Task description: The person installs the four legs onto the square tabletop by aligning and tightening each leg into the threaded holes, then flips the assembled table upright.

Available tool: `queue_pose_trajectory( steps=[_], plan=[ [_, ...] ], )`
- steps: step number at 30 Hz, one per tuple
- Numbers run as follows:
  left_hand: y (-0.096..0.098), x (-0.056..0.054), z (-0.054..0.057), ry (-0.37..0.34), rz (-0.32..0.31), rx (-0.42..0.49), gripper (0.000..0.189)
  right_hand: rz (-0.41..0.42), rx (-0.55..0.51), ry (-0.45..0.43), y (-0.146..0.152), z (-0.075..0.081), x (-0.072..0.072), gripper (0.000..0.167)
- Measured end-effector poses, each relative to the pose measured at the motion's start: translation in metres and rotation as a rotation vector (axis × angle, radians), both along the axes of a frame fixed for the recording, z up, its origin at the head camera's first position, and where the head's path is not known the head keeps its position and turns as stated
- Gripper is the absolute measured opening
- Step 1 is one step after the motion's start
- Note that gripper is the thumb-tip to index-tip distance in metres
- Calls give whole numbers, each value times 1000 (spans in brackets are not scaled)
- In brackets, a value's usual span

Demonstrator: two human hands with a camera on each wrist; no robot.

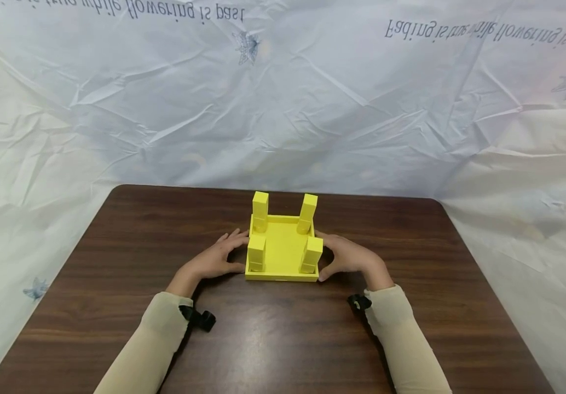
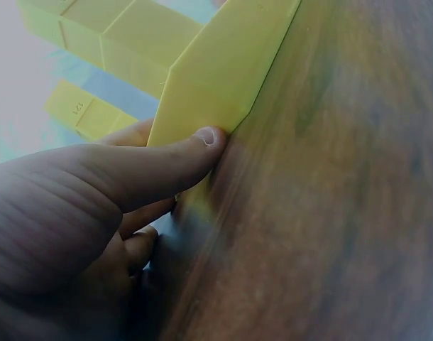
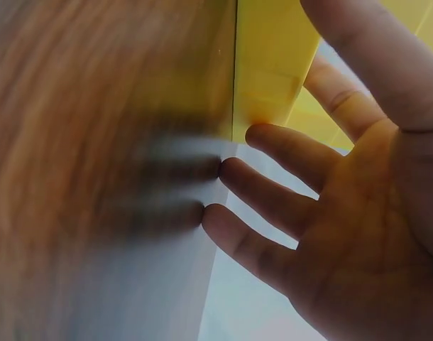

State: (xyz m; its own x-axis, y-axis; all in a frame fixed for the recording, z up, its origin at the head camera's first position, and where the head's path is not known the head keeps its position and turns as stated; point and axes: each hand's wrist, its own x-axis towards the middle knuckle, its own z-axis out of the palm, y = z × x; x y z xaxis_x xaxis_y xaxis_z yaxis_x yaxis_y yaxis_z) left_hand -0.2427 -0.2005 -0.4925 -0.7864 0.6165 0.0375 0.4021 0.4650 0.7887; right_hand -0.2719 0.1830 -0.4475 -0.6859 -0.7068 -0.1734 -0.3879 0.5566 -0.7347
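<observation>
A yellow square tray-like frame (image 1: 283, 246) lies on the table with a low rim, and a stubby block post (image 1: 255, 254) rises upright at each corner. It resembles a small table turned upside down. At its left side rests my left hand (image 1: 216, 257), the thumb (image 2: 202, 142) pressed against the wall near a corner and the other fingers reaching along that side. My right hand (image 1: 349, 254) lies at the opposite side, thumb by the near right corner. In the right wrist view, its fingers (image 3: 273, 202) are spread, fingertips at the frame's lower edge and the tabletop.
The dark brown wooden table (image 1: 273, 339) has rounded far corners. White printed sheeting (image 1: 283, 126) hangs behind the table and along both sides. A black strap with a small device (image 1: 197, 317) is on the left wrist, and another black strap (image 1: 359, 302) is on the right.
</observation>
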Motion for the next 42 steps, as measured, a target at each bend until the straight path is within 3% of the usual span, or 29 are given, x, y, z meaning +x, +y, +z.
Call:
queue_pose_trajectory(
  steps=[14,21,26,36,42],
  plan=[
    [0,0,0,10,2,23,54,13,-44,-35,0,0,0,97],
    [-1,-1,1,-4,7,10,47,76,-110,-47,2,0,-1,90],
    [-2,0,2,-33,-2,41,49,131,-142,-48,2,1,-3,86],
    [-6,-1,6,-98,-34,118,55,130,-126,-76,11,4,-5,78],
    [-8,-1,6,-98,-59,180,57,149,-187,-115,15,3,-8,78]
  ],
)
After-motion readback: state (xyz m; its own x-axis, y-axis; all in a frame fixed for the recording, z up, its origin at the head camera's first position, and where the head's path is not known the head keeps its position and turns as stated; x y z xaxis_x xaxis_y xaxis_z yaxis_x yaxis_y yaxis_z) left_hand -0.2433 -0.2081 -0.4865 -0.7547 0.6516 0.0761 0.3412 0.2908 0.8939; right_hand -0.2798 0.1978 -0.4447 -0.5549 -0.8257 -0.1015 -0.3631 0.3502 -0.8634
